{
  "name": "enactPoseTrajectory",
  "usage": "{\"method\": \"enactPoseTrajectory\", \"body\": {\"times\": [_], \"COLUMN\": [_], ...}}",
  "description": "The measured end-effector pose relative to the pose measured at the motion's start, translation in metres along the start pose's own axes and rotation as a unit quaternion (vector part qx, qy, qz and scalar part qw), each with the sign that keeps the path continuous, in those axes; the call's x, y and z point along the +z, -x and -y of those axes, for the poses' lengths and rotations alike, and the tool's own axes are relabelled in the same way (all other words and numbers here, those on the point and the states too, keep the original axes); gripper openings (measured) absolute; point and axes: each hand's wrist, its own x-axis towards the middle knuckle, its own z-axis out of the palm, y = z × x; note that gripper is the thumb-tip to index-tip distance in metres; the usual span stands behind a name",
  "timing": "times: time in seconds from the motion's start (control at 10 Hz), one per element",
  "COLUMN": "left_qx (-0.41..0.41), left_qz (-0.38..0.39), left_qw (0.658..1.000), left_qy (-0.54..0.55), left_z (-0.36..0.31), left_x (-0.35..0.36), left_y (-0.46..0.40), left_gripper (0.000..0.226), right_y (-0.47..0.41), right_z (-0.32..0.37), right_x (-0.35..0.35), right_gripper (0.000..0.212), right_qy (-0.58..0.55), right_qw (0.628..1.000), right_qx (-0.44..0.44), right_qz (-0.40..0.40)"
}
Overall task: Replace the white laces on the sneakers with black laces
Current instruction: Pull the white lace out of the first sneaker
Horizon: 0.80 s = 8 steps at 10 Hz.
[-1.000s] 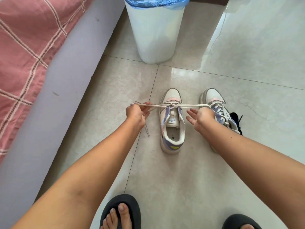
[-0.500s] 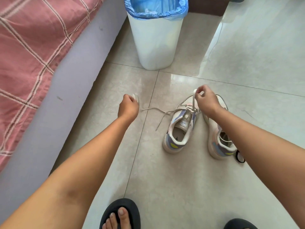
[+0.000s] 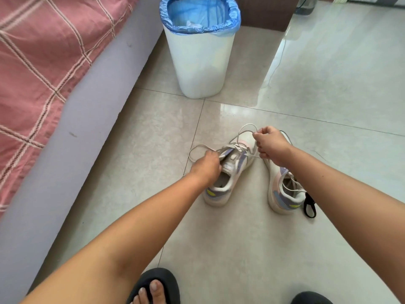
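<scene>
Two white sneakers with purple, pink and yellow patches stand on the tiled floor. The left sneaker (image 3: 228, 178) has a loosened white lace (image 3: 243, 132) looping out on both sides. My left hand (image 3: 207, 164) grips the lace at the shoe's left side, by the tongue. My right hand (image 3: 270, 143) pinches the lace loop above the toe. The right sneaker (image 3: 282, 194) still carries its white lace. A black lace (image 3: 309, 207) lies bundled on the floor just right of that sneaker's heel.
A white bin (image 3: 200, 55) with a blue liner stands behind the shoes. A bed with a pink checked cover (image 3: 43, 62) and a grey side runs along the left. My feet in black sandals (image 3: 153, 286) are at the bottom edge.
My left hand has come in from the far left to the sneaker's tongue. The lace, pulled taut sideways a second ago, now hangs in loose loops. The view has tilted up.
</scene>
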Motion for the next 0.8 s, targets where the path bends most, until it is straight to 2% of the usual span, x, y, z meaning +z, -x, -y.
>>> {"method": "enactPoseTrajectory", "body": {"times": [0.1, 0.2, 0.3, 0.4, 0.5, 0.6, 0.7, 0.8], "left_qx": [-0.02, -0.05, -0.065, -0.055, -0.039, -0.036, -0.04, -0.039], "left_qz": [-0.014, -0.031, -0.04, -0.046, -0.04, -0.029, -0.033, -0.037], "left_qw": [0.999, 0.992, 0.987, 0.98, 0.975, 0.976, 0.976, 0.977], "left_qy": [-0.039, -0.109, -0.139, -0.187, -0.215, -0.213, -0.21, -0.205], "left_z": [0.019, 0.043, 0.055, 0.065, 0.067, 0.072, 0.074, 0.076], "left_x": [-0.003, -0.008, -0.011, -0.014, -0.012, -0.01, -0.011, -0.012], "left_y": [0.006, 0.015, 0.019, 0.021, 0.022, 0.023, 0.024, 0.025], "left_gripper": [0.033, 0.03, 0.029, 0.028, 0.027, 0.028, 0.027, 0.026], "right_y": [-0.004, -0.003, 0.0, -0.002, -0.005, -0.005, -0.004, -0.004], "right_z": [-0.005, -0.003, 0.001, 0.003, 0.007, 0.017, 0.034, 0.025], "right_x": [-0.018, -0.034, -0.04, -0.043, -0.039, -0.019, -0.02, -0.035], "right_gripper": [0.023, 0.011, 0.014, 0.02, 0.022, 0.012, 0.029, 0.042], "right_qy": [0.009, 0.136, 0.254, 0.422, 0.48, 0.156, -0.261, 0.226], "right_qw": [1.0, 0.988, 0.96, 0.869, 0.793, 0.949, 0.956, 0.966], "right_qx": [0.001, -0.018, -0.055, -0.181, -0.293, -0.215, 0.054, -0.007], "right_qz": [-0.024, -0.072, -0.105, -0.186, -0.235, -0.168, -0.12, -0.128]}}
